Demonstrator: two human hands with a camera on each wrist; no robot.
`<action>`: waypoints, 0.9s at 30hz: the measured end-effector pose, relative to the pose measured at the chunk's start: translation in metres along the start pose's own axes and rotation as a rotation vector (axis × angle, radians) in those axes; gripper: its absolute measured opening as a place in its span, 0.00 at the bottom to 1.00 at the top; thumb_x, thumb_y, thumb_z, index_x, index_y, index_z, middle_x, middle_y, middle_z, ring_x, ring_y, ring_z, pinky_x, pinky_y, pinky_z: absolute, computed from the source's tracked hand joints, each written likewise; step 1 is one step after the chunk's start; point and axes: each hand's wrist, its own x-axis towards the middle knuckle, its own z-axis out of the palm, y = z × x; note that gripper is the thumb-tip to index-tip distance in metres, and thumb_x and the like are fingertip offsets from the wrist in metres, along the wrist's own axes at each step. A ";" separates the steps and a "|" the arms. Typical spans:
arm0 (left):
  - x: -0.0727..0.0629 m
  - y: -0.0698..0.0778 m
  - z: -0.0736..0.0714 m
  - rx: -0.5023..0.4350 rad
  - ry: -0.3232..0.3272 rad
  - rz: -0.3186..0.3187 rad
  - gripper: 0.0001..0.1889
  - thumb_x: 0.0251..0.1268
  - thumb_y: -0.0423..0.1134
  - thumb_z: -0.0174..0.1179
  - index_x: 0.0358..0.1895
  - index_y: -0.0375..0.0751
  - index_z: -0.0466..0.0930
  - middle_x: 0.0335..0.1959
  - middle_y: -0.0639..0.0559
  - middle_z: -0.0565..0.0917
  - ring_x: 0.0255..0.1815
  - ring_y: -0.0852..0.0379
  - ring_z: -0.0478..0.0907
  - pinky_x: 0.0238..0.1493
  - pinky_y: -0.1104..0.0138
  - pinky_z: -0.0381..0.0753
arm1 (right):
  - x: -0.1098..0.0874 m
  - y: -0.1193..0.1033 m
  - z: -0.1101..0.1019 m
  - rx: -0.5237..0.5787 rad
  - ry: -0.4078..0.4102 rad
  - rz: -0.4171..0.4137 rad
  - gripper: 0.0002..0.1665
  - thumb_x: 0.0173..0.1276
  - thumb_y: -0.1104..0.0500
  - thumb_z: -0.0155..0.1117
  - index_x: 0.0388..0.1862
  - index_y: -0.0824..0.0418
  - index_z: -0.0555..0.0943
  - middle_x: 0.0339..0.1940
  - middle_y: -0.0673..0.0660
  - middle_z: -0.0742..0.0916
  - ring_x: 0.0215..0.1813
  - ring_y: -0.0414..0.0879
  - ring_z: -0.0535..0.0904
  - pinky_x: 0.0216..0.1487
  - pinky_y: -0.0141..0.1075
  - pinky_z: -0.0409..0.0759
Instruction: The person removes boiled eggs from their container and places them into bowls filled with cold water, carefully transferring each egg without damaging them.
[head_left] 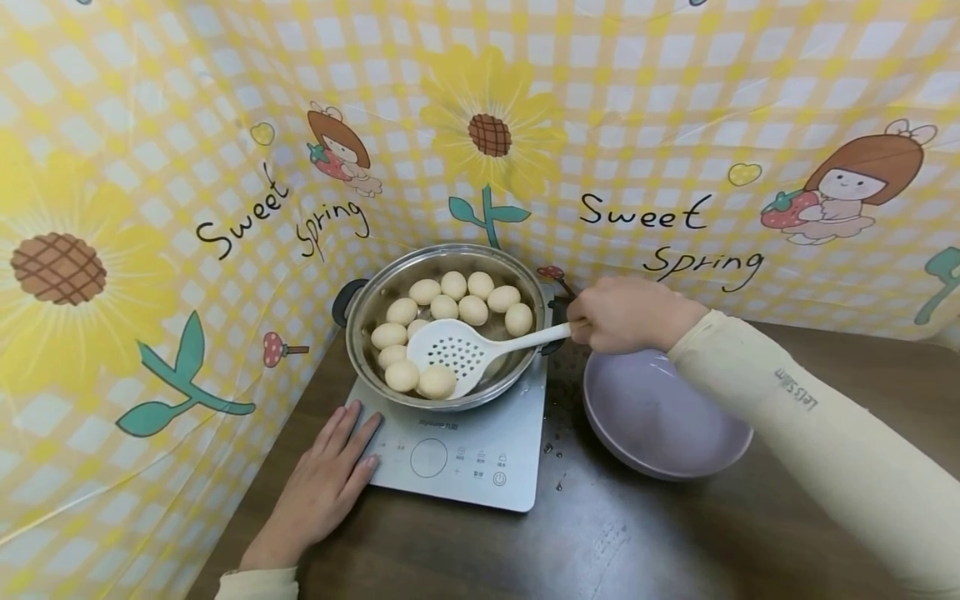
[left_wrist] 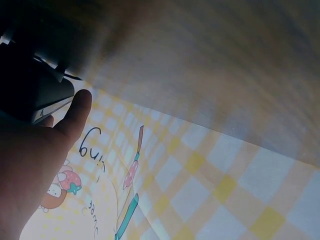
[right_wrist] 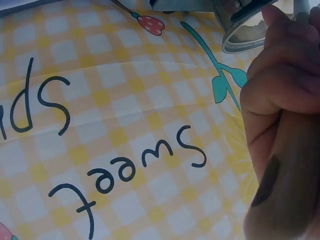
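My right hand (head_left: 626, 315) grips the handle of a white slotted skimmer (head_left: 453, 354). The brown handle end (right_wrist: 295, 200), with a dark oval on it, sticks out below the curled fingers in the right wrist view. The skimmer's bowl is tilted inside a steel pot (head_left: 450, 252), and one egg (head_left: 437, 382) sits at its front edge. Several more pale eggs (head_left: 472, 311) lie in the pot, mostly along the back and left. Fingers spread, my left hand (head_left: 322, 479) rests at the left edge of the white induction cooker (head_left: 480, 467) under the pot.
A wide lilac bowl (head_left: 667, 425) stands on the dark wooden table (head_left: 600, 533), right of the cooker and below my right forearm. Water drops (head_left: 552, 450) dot the table between them. A yellow checked cloth (head_left: 637, 100) covers the walls behind and to the left.
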 end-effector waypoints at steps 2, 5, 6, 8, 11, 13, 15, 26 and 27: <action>0.000 0.000 0.000 0.000 0.001 0.002 0.28 0.80 0.48 0.52 0.78 0.49 0.64 0.81 0.43 0.54 0.79 0.39 0.49 0.55 0.33 0.70 | -0.001 0.001 0.000 -0.001 0.003 0.004 0.15 0.67 0.60 0.62 0.19 0.48 0.77 0.15 0.46 0.74 0.18 0.41 0.67 0.19 0.36 0.67; 0.001 -0.001 0.001 0.003 0.008 0.007 0.28 0.80 0.48 0.52 0.77 0.49 0.65 0.81 0.43 0.55 0.79 0.39 0.49 0.55 0.33 0.70 | -0.002 0.002 -0.001 -0.003 0.000 0.010 0.15 0.67 0.60 0.61 0.20 0.48 0.78 0.16 0.46 0.75 0.18 0.42 0.67 0.20 0.36 0.67; 0.001 -0.001 0.001 0.004 0.009 0.007 0.28 0.80 0.48 0.52 0.77 0.49 0.65 0.81 0.43 0.55 0.79 0.39 0.49 0.55 0.33 0.71 | -0.003 0.002 -0.002 0.000 -0.003 0.014 0.14 0.67 0.60 0.61 0.20 0.48 0.78 0.16 0.46 0.75 0.18 0.42 0.67 0.20 0.36 0.67; 0.001 -0.002 0.002 0.006 0.009 0.007 0.28 0.80 0.48 0.52 0.78 0.49 0.64 0.81 0.43 0.55 0.79 0.40 0.49 0.55 0.33 0.71 | -0.003 0.002 -0.003 0.004 -0.016 0.025 0.14 0.67 0.60 0.61 0.20 0.49 0.79 0.16 0.46 0.75 0.18 0.42 0.67 0.21 0.36 0.66; 0.000 -0.003 0.002 0.004 0.004 0.000 0.28 0.80 0.49 0.51 0.78 0.49 0.64 0.81 0.43 0.54 0.80 0.41 0.48 0.55 0.33 0.70 | -0.004 0.002 -0.006 0.019 -0.039 0.043 0.14 0.68 0.60 0.60 0.21 0.50 0.80 0.16 0.47 0.76 0.18 0.42 0.67 0.21 0.36 0.67; 0.000 -0.003 0.002 0.002 0.002 -0.002 0.28 0.80 0.49 0.51 0.78 0.49 0.64 0.81 0.43 0.54 0.80 0.41 0.48 0.56 0.33 0.70 | -0.005 0.002 -0.006 0.025 -0.050 0.054 0.13 0.68 0.60 0.60 0.22 0.50 0.80 0.17 0.47 0.76 0.18 0.43 0.67 0.22 0.36 0.67; 0.000 -0.003 0.002 0.002 0.001 -0.003 0.28 0.80 0.49 0.51 0.78 0.49 0.64 0.81 0.43 0.54 0.80 0.41 0.48 0.56 0.33 0.70 | -0.006 0.003 -0.007 0.027 -0.050 0.059 0.13 0.68 0.59 0.60 0.23 0.50 0.81 0.17 0.48 0.76 0.19 0.43 0.68 0.22 0.37 0.68; 0.000 -0.002 0.003 0.004 0.011 0.002 0.28 0.81 0.49 0.50 0.78 0.49 0.64 0.81 0.42 0.55 0.80 0.40 0.49 0.54 0.32 0.70 | -0.012 0.006 -0.003 0.014 -0.008 0.048 0.12 0.71 0.55 0.63 0.25 0.51 0.81 0.17 0.47 0.76 0.19 0.43 0.69 0.23 0.38 0.70; 0.000 -0.002 0.003 0.004 0.008 0.001 0.28 0.81 0.50 0.50 0.78 0.49 0.63 0.81 0.42 0.54 0.80 0.40 0.48 0.54 0.32 0.70 | -0.013 0.006 -0.003 0.018 -0.013 0.064 0.11 0.71 0.55 0.63 0.26 0.52 0.81 0.17 0.47 0.76 0.19 0.43 0.69 0.23 0.38 0.71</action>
